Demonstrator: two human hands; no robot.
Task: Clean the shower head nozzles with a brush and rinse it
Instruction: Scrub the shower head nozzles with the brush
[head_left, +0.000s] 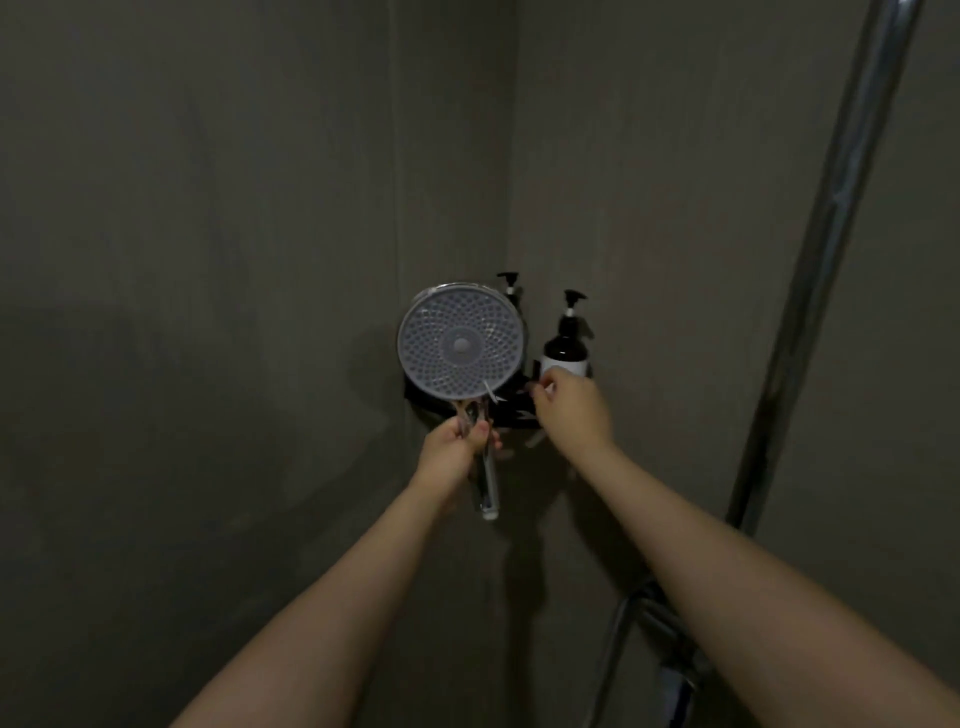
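My left hand grips the chrome handle of the round shower head and holds it upright, its grey nozzle face turned toward me. To its right, my right hand reaches to the black corner shelf, fingers curled at the shelf's edge just below a dark pump bottle. The light is too dim to tell whether those fingers hold anything. I cannot make out a brush for certain; a thin pale sliver shows at the lower rim of the shower head.
A second pump bottle stands behind the shower head on the shelf. A chrome riser pipe runs up the right wall, with the mixer fitting and hose below it. Dark grey walls meet in the corner.
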